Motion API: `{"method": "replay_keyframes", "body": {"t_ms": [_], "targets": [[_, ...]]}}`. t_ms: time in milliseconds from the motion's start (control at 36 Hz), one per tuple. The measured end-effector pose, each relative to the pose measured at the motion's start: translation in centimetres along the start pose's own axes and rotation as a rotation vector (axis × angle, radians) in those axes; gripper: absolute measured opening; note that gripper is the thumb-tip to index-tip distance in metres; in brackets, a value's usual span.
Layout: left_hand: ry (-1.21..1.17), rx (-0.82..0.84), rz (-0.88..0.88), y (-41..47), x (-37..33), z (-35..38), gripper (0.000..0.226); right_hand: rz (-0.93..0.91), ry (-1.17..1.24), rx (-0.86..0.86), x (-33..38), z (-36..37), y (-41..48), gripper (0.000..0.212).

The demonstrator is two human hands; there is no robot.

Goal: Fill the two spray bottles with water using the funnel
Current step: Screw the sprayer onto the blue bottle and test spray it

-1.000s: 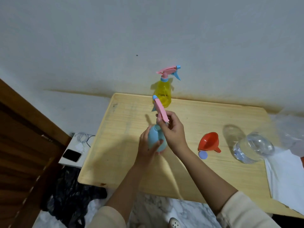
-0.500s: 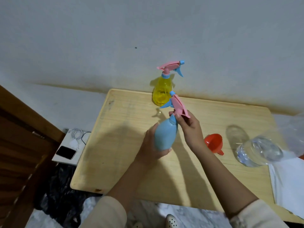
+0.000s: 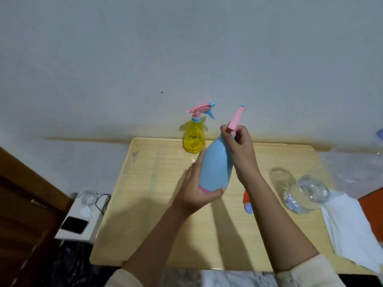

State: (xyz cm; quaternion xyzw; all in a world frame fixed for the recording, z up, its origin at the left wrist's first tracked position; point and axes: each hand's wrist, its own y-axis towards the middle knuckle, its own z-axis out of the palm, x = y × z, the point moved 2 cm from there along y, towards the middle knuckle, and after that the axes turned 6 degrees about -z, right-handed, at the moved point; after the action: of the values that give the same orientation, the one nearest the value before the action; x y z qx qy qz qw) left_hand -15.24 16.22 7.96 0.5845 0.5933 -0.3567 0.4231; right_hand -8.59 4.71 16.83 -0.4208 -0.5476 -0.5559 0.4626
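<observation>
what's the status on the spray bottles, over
Left hand grips blue spray bottle at its base, tilted. Right hand pinches its pink spray head at the neck. Yellow spray bottle capped, untouched. Funnel mostly hidden behind right forearm.

Looked like a home room. Small wooden surface [image 3: 155, 183] sat against a plain wall [image 3: 186, 48]; phone [image 3: 73, 224] and cables [image 3: 89, 198] lay nearby.
</observation>
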Motion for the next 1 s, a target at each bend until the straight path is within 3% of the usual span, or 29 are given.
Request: {"method": "replay_keyframes", "body": {"t_ms": [194, 417, 472, 528, 611, 722, 806, 889, 1000], "targets": [[-0.05, 0.036, 0.022, -0.8, -2.5, -1.9, 0.107, -0.036, 0.121, 0.152, 3.5, 0.5, -1.0, 0.011], [-0.106, 0.081, 0.086, -2.4, -4.7, -3.8, 0.102, 0.038, 0.302, 0.49, 6.4, 0.0, -1.0, 0.029], [-0.117, 0.075, 0.082, -2.7, -5.1, -3.9, 0.103, 0.026, 0.303, 0.431, 6.8, 0.6, -1.4, 0.025], [-0.125, 0.06, 0.072, -2.9, -5.5, -4.0, 0.104, -0.008, 0.205, 0.253, 6.4, 1.3, -1.8, 0.02], [-0.127, 0.037, 0.065, -3.1, -5.7, -4.1, 0.103, -0.059, -0.023, 0.04, 6.0, 2.2, -2.7, 0.03], [-0.129, 0.014, 0.06, -3.8, -5.3, -4.5, 0.102, -0.031, -0.01, 0.114, 6.1, 2.6, -3.7, 0.039], [-0.143, 0.003, 0.067, -4.4, -5.2, -4.6, 0.102, -0.052, -0.026, 0.037, 5.8, 3.1, -4.4, 0.03], [-0.163, -0.007, 0.065, -4.9, -5.2, -4.4, 0.102, -0.026, -0.012, -0.026, 5.6, 3.4, -5.0, 0.036], [-0.178, -0.03, 0.077, -5.3, -4.9, -4.6, 0.102, 0.005, 0.031, 0.069, 6.1, 3.3, -5.5, 0.027]]}}
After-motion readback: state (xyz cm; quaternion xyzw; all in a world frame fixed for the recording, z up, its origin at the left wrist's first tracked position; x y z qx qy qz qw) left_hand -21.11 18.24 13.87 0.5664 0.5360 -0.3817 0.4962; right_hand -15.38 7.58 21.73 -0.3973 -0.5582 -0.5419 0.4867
